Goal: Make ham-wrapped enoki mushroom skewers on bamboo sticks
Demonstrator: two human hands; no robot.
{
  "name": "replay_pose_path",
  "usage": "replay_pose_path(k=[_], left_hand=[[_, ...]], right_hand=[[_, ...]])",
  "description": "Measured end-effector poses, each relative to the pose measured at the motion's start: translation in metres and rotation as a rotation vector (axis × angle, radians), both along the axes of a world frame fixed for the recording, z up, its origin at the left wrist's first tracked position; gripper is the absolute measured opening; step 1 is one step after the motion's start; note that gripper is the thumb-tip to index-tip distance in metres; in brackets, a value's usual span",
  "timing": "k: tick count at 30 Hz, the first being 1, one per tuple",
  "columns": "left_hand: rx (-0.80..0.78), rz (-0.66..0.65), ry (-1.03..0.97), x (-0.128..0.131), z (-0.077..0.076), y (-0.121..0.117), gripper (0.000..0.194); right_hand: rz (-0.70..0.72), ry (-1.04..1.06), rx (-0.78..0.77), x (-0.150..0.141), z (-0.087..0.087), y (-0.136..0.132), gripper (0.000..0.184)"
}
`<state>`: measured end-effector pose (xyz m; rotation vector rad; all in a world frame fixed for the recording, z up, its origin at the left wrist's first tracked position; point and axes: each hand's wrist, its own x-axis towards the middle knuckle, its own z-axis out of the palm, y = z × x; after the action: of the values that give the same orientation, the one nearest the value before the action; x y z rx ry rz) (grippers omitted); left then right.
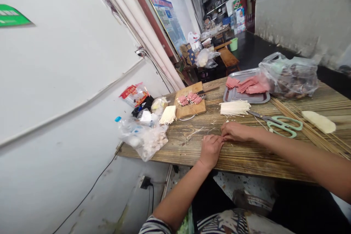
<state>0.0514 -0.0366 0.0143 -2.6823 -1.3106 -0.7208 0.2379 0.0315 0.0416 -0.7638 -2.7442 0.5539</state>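
My left hand (211, 149) and my right hand (236, 131) meet fingertip to fingertip low over the wooden table. Both have curled, closed fingers, and whatever lies between them is hidden. Just beyond my right hand is a bundle of enoki mushrooms (234, 108). Green-handled scissors (286, 124) lie to its right. Loose enoki strands (195, 133) are scattered left of my hands. A second enoki bunch (168, 114) sits farther left, beside a cutting board (189, 111) carrying pink-wrapped enoki rolls (189, 98) on skewers.
A metal tray (227, 97) holds pink slices (248, 84), with a full plastic bag (292, 76) overlapping its right side. Wooden skewers (309, 126) and a pale oblong piece (319, 121) lie at the right. Plastic bags (142, 135) crowd the left end by the wall.
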Motion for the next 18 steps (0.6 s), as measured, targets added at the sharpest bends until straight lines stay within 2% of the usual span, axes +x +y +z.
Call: replay_pose_path(k=[5,9,11,13,17,18], left_hand=[[0.035,-0.061,-0.010,-0.002,-0.006,0.008,0.029],[0.039,-0.071,-0.007,-0.002,-0.004,0.010,0.026],[0.029,-0.072,-0.012,-0.002,-0.004,0.009,0.026],[0.016,-0.088,-0.041,-0.002,-0.004,0.008,0.025],[0.010,-0.141,-0.141,-0.004,-0.005,0.008,0.026],[0.016,-0.152,-0.165,-0.004,-0.006,0.009,0.026]], right_hand=[[-0.067,-0.089,-0.104,-0.003,0.002,0.005,0.017],[-0.188,0.026,-0.057,0.016,0.005,-0.006,0.024],[-0.368,0.113,0.010,0.044,0.009,-0.020,0.029],[-0.600,0.126,0.103,0.084,0.013,-0.039,0.034],[-1.092,-0.097,0.258,0.172,0.012,-0.087,0.037],[-1.140,-0.142,0.273,0.189,0.009,-0.099,0.036]])
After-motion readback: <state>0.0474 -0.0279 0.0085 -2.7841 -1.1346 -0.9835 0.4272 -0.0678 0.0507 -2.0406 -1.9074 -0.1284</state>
